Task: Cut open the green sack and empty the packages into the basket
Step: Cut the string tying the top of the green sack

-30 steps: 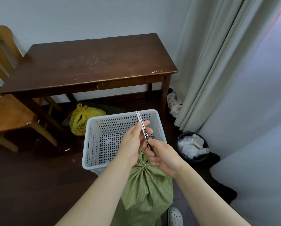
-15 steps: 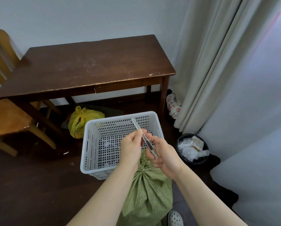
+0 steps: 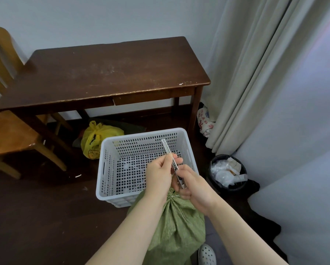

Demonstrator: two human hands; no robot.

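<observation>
A green woven sack (image 3: 177,224) stands on the floor right below me, its neck tied in a bunched knot. Just behind it sits a white perforated basket (image 3: 110,144), and I cannot make out what lies on its bottom. A slim metal utility knife (image 3: 167,149) points up and away over the basket. My right hand (image 3: 196,188) grips its handle just above the knot. My left hand (image 3: 158,175) pinches the knife's middle between thumb and fingers.
A dark wooden table (image 3: 103,73) stands against the wall behind the basket, a wooden chair (image 3: 9,134) at its left. A yellow plastic bag (image 3: 97,136) lies under the table. A black bin (image 3: 227,175) of rubbish and a curtain (image 3: 246,73) are on the right.
Both hands keep hold of the knife; it has tilted slightly left, and the left fingers have shifted along it. The sack and basket have not moved.
</observation>
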